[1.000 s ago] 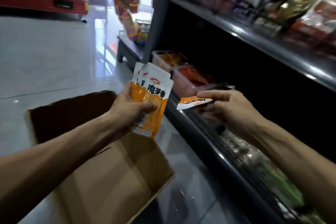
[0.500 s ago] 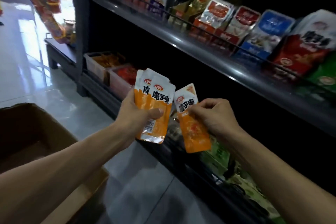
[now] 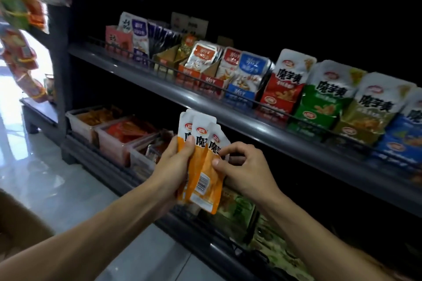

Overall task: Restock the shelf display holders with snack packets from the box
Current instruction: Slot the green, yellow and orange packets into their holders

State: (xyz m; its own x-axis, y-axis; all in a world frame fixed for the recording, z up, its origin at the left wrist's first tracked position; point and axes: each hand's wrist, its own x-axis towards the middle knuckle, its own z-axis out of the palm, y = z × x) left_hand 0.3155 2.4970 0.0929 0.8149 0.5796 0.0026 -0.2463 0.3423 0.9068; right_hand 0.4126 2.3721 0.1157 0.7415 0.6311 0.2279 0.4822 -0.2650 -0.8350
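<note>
Snack packets (image 3: 201, 162) partly hidden by left hand (image 3: 175, 164) & right hand (image 3: 242, 166).

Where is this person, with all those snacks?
Probably a small shop or snack aisle: a long grey metal shelf lined with rows of colourful packets in display holders, clear plastic bins of snacks below, and hands stocking orange-and-white packets.

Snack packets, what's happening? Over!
Left hand grips orange packets. Right hand pinches the front one. Not on the shelf yet. Nothing in the way.

Upper shelf (image 3: 182, 96): snack display boxes (image 3: 280, 89); lower shelf (image 3: 109, 164): bins (image 3: 118, 141), contents blurred.
</note>
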